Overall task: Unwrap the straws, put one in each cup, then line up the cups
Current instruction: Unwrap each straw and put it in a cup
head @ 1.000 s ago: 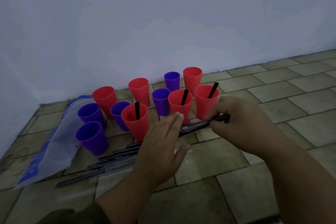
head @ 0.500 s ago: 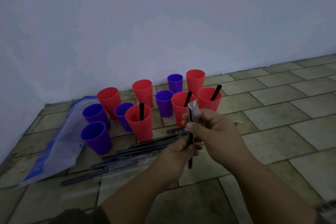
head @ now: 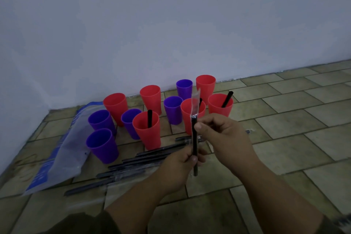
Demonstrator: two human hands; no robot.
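Observation:
I hold one black straw upright in front of me. My left hand grips its lower part. My right hand pinches it near the top, where the clear wrapper sticks up loose. Several red and purple cups stand on the tiled floor near the wall. Three red cups hold a black straw: the near red cup, the middle red cup partly behind the wrapper, and the right red cup. Several wrapped straws lie on the floor in front of the cups.
A blue and clear plastic bag lies flat on the floor at the left, beside the purple cups. A white wall rises right behind the cups. Tiled floor stretches out to the right.
I picked a wrapped straw up from the floor and turned it upright. The wrapper has since slid up, and its loose end now stands above my right hand.

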